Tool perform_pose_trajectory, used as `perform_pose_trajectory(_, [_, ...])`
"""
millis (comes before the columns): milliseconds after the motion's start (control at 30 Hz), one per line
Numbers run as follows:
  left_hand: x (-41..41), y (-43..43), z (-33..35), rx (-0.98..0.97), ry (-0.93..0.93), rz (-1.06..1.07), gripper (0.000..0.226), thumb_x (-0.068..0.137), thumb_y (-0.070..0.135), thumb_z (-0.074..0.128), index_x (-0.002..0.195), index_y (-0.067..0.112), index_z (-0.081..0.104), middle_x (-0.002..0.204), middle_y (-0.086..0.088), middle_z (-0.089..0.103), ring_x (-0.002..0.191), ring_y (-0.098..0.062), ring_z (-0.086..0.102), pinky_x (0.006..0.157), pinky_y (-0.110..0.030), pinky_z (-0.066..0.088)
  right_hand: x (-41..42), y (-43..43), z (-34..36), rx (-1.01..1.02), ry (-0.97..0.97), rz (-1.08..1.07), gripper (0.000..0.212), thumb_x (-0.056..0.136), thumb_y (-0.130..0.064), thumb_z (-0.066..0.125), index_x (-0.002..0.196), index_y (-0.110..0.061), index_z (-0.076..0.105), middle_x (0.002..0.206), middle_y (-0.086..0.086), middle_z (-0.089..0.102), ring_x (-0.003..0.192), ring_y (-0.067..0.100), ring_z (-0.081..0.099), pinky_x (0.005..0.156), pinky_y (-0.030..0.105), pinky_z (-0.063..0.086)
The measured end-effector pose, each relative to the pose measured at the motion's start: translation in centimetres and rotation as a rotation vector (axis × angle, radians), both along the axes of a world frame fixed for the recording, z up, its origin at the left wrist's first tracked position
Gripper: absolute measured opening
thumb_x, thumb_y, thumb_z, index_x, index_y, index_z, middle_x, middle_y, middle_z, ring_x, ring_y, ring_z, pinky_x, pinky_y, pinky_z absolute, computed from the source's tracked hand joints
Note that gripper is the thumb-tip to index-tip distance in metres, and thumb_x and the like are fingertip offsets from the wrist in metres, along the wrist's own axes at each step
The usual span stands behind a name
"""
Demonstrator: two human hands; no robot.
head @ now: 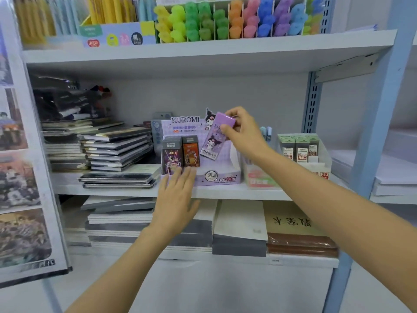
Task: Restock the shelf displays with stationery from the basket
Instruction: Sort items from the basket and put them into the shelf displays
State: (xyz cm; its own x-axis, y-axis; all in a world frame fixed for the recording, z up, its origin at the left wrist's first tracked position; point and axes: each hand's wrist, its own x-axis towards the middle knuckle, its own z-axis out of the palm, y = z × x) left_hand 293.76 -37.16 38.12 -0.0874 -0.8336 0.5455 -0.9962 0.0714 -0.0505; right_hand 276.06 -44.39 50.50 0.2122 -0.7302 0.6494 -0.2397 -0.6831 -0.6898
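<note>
Purple pack point(215, 136) of pencil leads held over its display box point(222, 178) on the middle shelf point(225, 192).

The right hand point(241, 129) pinches the pack's top end between thumb and fingers. The pack is tilted, barcode end down, above the free space in the right part of the box and not yet set in. The left hand point(178, 195) lies flat with straight fingers, its tips at the box front below the dark pack point(172, 154) and the orange pack point(191, 152), probably steadying the box. The step in hand looks like placing this one pack. Next it needs lowering upright into the gap beside the orange pack, square with the row and without tipping its neighbours, then letting go. The basket is out of view.
</note>
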Motion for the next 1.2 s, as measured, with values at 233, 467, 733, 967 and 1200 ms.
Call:
perform_pose_trajectory(233, [0.9, -0.6, -0.5, -0.178, -0.054, -0.009, 0.054, 0.076, 0.019, 0.071, 0.128, 0.009, 0.057, 0.119, -0.01, 0.057, 0.113, -0.033, 0.054, 0.106, -0.048, 0.037, 2.3, -3.7, -0.2, -0.074, 0.256, -0.172, 0.017, 0.093, -0.008, 0.059, 0.107, -0.013, 0.052, 0.106, 0.004, 0.058, 0.085, 0.015, 0.054, 0.058, 0.009, 0.035])
perform_pose_trajectory(467, [1.0, -0.9, -1.0, -0.271, -0.048, -0.101, 0.053, 0.067, 0.009, 0.073, 0.119, 0.003, 0.062, 0.12, -0.01, 0.063, 0.112, -0.033, 0.057, 0.104, -0.046, 0.044, 3.4, -5.2, -0.3, -0.022, 0.45, -0.141, 0.019, 0.093, -0.007, 0.059, 0.111, -0.008, 0.052, 0.114, 0.011, 0.061, 0.093, 0.021, 0.059, 0.077, 0.028, 0.048])
perform_pose_trajectory(733, [0.6, -1.0, -1.1, -0.242, -0.031, -0.06, 0.055, 0.068, 0.011, 0.071, 0.122, 0.003, 0.06, 0.118, -0.01, 0.063, 0.107, -0.033, 0.057, 0.1, -0.045, 0.044, 4.1, -5.6, -0.3, -0.095, 0.555, -0.11, 0.018, 0.092, -0.006, 0.061, 0.109, -0.01, 0.054, 0.104, 0.007, 0.061, 0.079, 0.012, 0.057, 0.071, 0.025, 0.047])
perform_pose_trajectory(967, [0.7, -0.8, -1.0, -0.217, -0.043, -0.037, 0.057, 0.07, 0.014, 0.072, 0.125, 0.004, 0.059, 0.12, -0.009, 0.063, 0.11, -0.033, 0.057, 0.101, -0.045, 0.044, 4.3, -6.0, -1.3, -0.171, 0.491, -0.199, 0.026, 0.087, -0.002, 0.066, 0.11, -0.013, 0.056, 0.102, 0.002, 0.056, 0.088, 0.016, 0.053, 0.071, 0.018, 0.038])
perform_pose_trajectory(1200, [0.4, -0.8, -1.0, -0.23, -0.03, -0.032, 0.056, 0.067, 0.01, 0.073, 0.122, 0.004, 0.061, 0.117, -0.009, 0.064, 0.107, -0.032, 0.058, 0.099, -0.043, 0.045, 5.2, -6.0, -2.8, -0.347, 0.651, -0.42, 0.04, 0.088, -0.004, 0.065, 0.126, -0.012, 0.058, 0.115, 0.003, 0.051, 0.108, 0.02, 0.045, 0.082, 0.029, 0.039])
